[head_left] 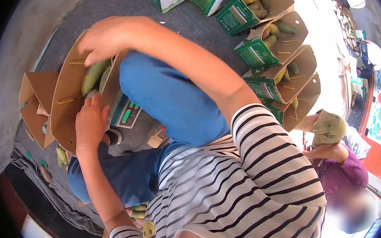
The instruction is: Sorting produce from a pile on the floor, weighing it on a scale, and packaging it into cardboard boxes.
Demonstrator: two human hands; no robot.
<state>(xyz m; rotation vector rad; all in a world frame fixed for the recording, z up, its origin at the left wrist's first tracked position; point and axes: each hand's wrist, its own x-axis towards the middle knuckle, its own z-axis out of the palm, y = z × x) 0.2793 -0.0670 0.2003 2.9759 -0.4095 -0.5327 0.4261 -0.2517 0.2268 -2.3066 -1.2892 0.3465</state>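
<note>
In front of my bent knees stands an open brown cardboard box [68,85] with flaps up and yellow cord loops on its side. Long green-yellow vegetables [93,77] lie inside; their kind I cannot make out for sure. Over the box's far end reaches my right hand [108,38], fingers bent downward and thumb apart, with nothing visible in it. My left hand [91,121] lies at the near end, fingers stretched into the opening beside the vegetables. Its fingertips are close to a pale rounded thing. Beside the box, a scale [128,114] shows lit green digits.
Several green-and-white boxes [239,15] with vegetables curve along the far and right side. An open brown carton [34,116] stands left of my box. Loose vegetables [61,156] lie near my left leg. At the right a person in purple [347,171] is close by.
</note>
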